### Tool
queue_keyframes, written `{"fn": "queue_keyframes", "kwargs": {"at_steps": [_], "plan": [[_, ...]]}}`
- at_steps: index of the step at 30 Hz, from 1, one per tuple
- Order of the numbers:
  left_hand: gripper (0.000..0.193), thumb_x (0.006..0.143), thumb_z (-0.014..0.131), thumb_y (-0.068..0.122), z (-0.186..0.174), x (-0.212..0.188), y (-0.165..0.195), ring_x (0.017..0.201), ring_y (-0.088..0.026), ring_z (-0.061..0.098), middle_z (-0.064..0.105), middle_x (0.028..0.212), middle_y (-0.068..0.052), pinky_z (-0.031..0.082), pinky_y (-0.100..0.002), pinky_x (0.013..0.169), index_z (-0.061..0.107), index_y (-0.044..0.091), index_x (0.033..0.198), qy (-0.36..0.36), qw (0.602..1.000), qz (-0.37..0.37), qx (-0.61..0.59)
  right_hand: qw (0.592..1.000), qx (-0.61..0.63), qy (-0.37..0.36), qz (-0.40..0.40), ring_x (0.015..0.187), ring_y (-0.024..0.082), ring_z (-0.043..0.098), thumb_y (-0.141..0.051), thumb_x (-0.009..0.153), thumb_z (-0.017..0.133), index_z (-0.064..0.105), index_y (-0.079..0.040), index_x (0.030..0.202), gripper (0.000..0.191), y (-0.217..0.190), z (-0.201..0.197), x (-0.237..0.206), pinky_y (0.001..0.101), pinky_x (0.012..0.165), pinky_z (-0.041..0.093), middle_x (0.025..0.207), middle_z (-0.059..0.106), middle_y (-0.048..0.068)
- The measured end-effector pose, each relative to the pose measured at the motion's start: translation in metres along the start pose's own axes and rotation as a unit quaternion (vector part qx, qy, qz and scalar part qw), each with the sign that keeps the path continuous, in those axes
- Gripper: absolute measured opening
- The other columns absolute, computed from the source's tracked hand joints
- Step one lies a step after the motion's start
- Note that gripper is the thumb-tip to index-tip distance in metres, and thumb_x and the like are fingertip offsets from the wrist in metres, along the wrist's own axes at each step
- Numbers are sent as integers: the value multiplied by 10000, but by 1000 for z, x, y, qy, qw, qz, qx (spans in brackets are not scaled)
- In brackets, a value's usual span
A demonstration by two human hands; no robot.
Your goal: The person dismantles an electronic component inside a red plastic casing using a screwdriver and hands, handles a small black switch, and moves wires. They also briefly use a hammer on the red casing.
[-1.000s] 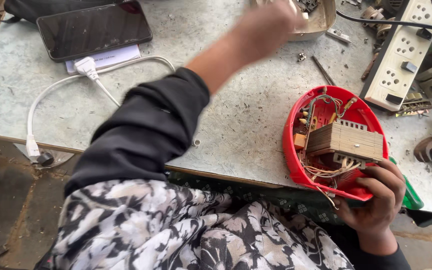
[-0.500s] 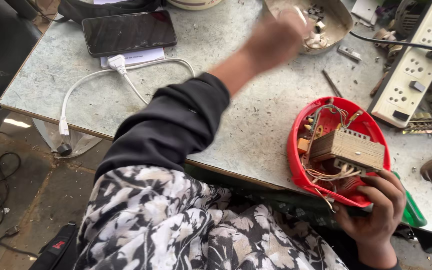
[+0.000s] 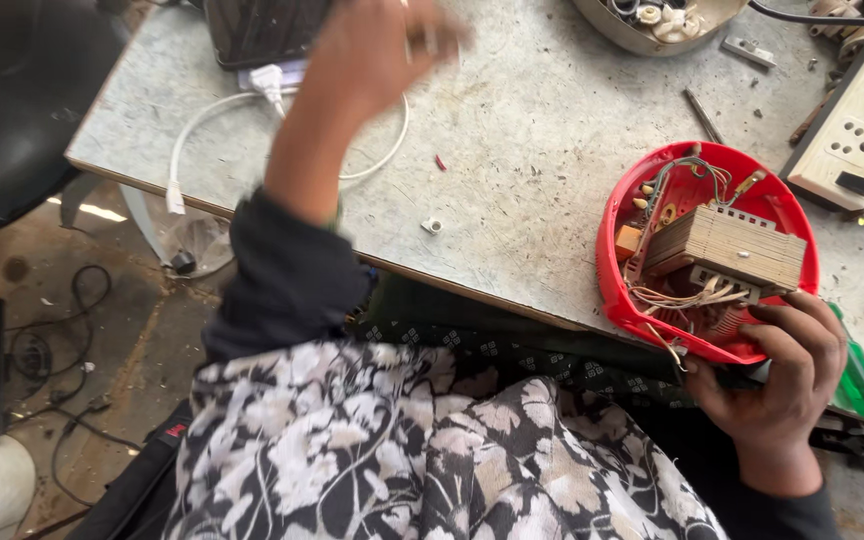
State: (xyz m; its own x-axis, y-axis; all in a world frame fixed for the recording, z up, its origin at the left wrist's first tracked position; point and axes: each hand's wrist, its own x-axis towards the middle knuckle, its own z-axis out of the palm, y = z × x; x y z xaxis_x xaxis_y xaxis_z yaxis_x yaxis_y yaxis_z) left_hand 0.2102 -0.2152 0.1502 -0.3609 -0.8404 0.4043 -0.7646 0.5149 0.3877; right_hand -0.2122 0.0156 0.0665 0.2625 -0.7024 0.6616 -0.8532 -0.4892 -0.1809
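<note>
Red plastic housing (image 3: 620,290) lies open side up at the near edge of the grey worktable (image 3: 532,130), toward its right end. A laminated transformer core (image 3: 727,245) sits inside it, with thin pale wires (image 3: 677,298) looped below the core and coloured leads (image 3: 687,180) running along the upper inner wall.

Right hand (image 3: 777,375) grasps the housing at its lower right rim: the fingers curl over the rim from outside and the fingertips (image 3: 767,318) press onto the inner edge, just beside the core. A green object (image 3: 860,385) shows directly behind this hand; its kind cannot be determined.

Left hand (image 3: 377,50) is raised above the far left part of the table and is motion-blurred. A small pale item appears between its fingers, but whether the hand is clenched on it cannot be told. The dark sleeve (image 3: 287,275) of this arm crosses the table edge.

A white cable (image 3: 192,130) with a white plug (image 3: 267,80) lies beneath the raised hand, next to a dark phone (image 3: 252,30). A small red fragment (image 3: 440,162) and a small white piece (image 3: 433,226) lie on the bare surface between the hands. A white power strip (image 3: 857,125) lies at the far right, and a shallow dish of small parts (image 3: 652,25) stands at the far edge.
</note>
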Motion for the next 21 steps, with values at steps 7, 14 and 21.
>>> {"fn": "queue_keyframes", "kwargs": {"at_steps": [7,14,21], "plan": [[285,848,810,373,10,-118,31,816,-220,686,721,978,-66,544,-393,753,790,145,1018,-159,985,-46,-40,1000,-7,-6,-6,1296,377,547,-302,912,833,535,-69,1220,487,4,-1,-3,471,1120,451,1276,561,141],[119,891,766,215,-3,-152,72,778,-166,706,718,905,-35,553,-336,713,765,114,953,-110,982,-70,-140,1000,-6,-2,-8,1327,369,537,-322,935,847,541,-61,1228,496,1,-1,-6,478,1144,443,1291,555,134],[148,866,743,185,-1,-177,98,760,-152,718,715,887,-48,559,-305,684,740,84,974,-232,931,14,-281,1000,-6,2,-14,1362,378,556,-324,946,851,558,-63,1280,515,-5,-2,-1,484,1131,442,1313,565,145]]}}
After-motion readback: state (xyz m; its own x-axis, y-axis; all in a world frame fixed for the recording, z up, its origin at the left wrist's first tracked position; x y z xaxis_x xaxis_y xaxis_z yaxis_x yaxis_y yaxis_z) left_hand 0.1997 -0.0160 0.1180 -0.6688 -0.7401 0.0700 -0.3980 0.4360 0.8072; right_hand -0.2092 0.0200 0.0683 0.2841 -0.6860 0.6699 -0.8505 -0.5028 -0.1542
